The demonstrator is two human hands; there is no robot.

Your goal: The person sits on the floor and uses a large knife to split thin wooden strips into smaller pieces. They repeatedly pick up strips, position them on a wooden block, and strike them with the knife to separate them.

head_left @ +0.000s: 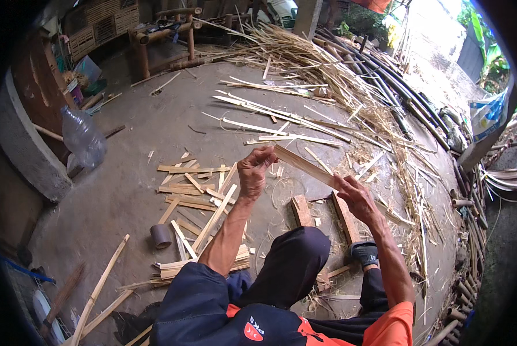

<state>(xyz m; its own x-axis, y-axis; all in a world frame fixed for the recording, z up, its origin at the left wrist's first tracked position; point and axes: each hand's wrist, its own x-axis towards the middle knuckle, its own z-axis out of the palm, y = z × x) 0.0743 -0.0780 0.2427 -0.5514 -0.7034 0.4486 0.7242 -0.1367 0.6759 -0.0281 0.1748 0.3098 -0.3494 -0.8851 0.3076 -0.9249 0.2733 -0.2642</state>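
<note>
A flat, pale bamboo slat [305, 165] is stretched between my hands, in the air above the floor. Its far left end is pinched in the closed fingers of my left hand [256, 169]. At the near right end, the fingers of my right hand [355, 196] close round the slat. Beneath it, two reddish-brown wooden blocks [346, 218] lie on the floor, close to my sandalled foot [365, 254]. Short cut bamboo pieces [192, 187] are scattered left of my left forearm, and a neat stack of slats [203, 266] lies beside my leg.
Long split strips [281, 118] lie ahead, with a heap of bamboo shavings [327, 69] beyond. Dark poles [397, 86] line the right side. A short brown tube [160, 236], a clear plastic bottle [83, 138] and a bamboo bench [166, 34] are at the left.
</note>
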